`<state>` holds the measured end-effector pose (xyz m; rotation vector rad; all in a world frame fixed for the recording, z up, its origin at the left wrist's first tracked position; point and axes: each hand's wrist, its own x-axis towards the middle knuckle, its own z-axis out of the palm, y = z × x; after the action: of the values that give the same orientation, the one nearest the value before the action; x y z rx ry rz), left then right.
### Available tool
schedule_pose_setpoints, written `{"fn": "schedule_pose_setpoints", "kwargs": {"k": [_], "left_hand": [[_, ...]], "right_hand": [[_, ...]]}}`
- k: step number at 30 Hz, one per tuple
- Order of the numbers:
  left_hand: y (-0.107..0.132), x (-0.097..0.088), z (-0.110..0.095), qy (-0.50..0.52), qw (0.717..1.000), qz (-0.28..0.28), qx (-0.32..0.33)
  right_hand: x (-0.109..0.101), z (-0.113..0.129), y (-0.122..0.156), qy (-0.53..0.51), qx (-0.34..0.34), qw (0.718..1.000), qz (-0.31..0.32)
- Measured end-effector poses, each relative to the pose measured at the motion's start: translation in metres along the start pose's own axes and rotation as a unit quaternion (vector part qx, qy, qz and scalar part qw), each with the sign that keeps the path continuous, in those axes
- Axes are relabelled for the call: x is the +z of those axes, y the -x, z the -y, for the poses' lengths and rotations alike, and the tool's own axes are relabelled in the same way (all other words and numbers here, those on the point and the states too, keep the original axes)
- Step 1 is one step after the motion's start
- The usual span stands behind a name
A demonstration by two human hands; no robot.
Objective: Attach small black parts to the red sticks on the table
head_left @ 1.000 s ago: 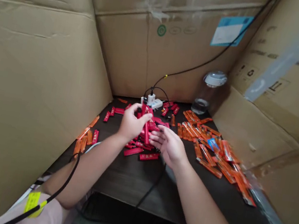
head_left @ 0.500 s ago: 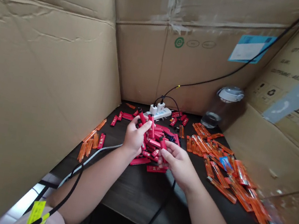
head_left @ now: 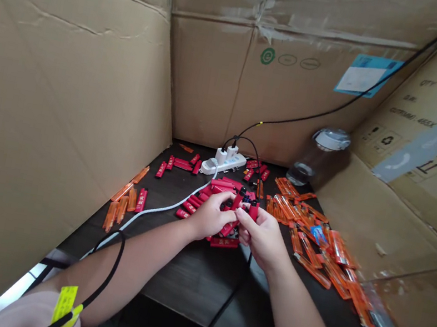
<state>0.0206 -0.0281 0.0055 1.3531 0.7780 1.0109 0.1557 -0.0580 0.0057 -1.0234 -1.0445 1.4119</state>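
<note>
My left hand (head_left: 209, 217) and my right hand (head_left: 262, 236) meet over a heap of red lighters (head_left: 213, 191) on a dark table (head_left: 191, 271). Closed fingers of the left hand grip a red lighter (head_left: 239, 198), held upright. The right hand pinches another red lighter (head_left: 253, 210) beside it, also upright. The two hands touch at the fingertips. More red lighters lie under and behind the hands.
A spread of orange lighters (head_left: 316, 234) covers the table's right side, and a few more orange lighters (head_left: 123, 200) lie at the left. A white power strip (head_left: 225, 162) with plugs and a clear jar (head_left: 319, 156) stand at the back. Cardboard walls (head_left: 64, 102) enclose the table.
Both hands have dropped from above the heap down onto it and come together. The right hand, open a second ago, now pinches a red lighter. The camera has shifted left.
</note>
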Motion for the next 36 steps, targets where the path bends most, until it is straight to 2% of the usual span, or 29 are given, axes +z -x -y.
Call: {"fn": "schedule_pose_setpoints", "kwargs": {"k": [3,6,9,12,16,22,24,27,31,36], "left_hand": [[0.001,-0.002,-0.002,-0.032,0.999,0.015,-0.004],[0.002,-0.005,-0.005,-0.044,0.997,0.050,-0.050],[0.002,-0.010,-0.009,-0.051,0.988,0.110,-0.094],[0.002,-0.016,-0.013,-0.058,0.977,0.160,-0.131],[0.002,-0.021,-0.014,-0.085,0.963,0.192,-0.169],[0.003,-0.021,-0.014,-0.085,0.946,0.261,-0.173],[0.004,-0.017,-0.014,-0.073,0.952,0.252,-0.155],[0.006,-0.009,-0.011,-0.058,0.967,0.211,-0.128],[0.006,0.000,-0.003,-0.026,0.978,0.144,-0.147],[0.002,0.000,-0.002,0.054,0.990,0.063,-0.111]], "right_hand": [[-0.003,0.000,-0.001,-0.012,0.010,1.000,0.007],[-0.008,-0.001,-0.003,-0.023,-0.038,0.998,-0.034],[-0.013,-0.006,-0.006,-0.008,-0.075,0.996,-0.056],[-0.015,-0.010,-0.008,0.024,-0.071,0.996,-0.049],[-0.012,-0.009,-0.006,0.106,-0.080,0.989,-0.062],[-0.008,-0.001,0.000,0.179,-0.106,0.978,-0.024],[-0.009,0.000,0.000,0.179,-0.100,0.979,-0.021],[-0.011,0.000,0.000,0.179,-0.101,0.978,-0.027],[-0.012,-0.002,-0.001,0.185,-0.103,0.977,-0.027],[-0.008,-0.008,-0.005,0.083,-0.052,0.995,-0.011]]}}
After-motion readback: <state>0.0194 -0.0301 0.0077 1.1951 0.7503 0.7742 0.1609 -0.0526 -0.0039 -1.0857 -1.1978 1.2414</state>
